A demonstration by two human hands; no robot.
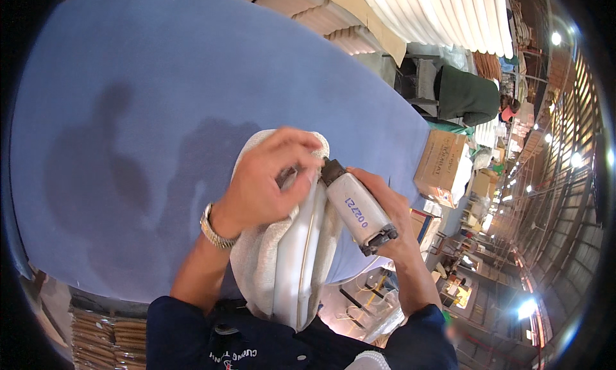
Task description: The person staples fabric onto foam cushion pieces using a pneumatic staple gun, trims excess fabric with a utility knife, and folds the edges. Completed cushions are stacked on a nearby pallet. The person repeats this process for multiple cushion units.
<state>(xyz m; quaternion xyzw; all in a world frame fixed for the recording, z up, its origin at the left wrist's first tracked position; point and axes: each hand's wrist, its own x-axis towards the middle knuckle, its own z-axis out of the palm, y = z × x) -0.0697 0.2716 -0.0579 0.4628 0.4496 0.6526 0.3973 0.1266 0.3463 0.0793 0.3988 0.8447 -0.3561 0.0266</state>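
A curved, upholstered piece [256, 261] in light beige fabric, with a smooth white band along its underside, lies upright against my body and over the blue surface. My left hand [276, 168] is closed at its far end, thumb and fingers pinched near the fabric's edge; the fingertips are slightly blurred. Wrapped around a grey, box-shaped staple gun [359, 206] with black ends is my right hand [399, 219]. The gun's black nose points at the fabric edge, right beside my left fingertips. Whether the nose touches the fabric, I cannot tell.
A wide blue padded surface [160, 62] spreads ahead and left. Beyond its right edge stands a cardboard box [441, 165], with a person in dark green [468, 94] bent over farther back. White padded rolls [443, 14] hang at the far right. Wrapped brown stacks [106, 338] sit lower left.
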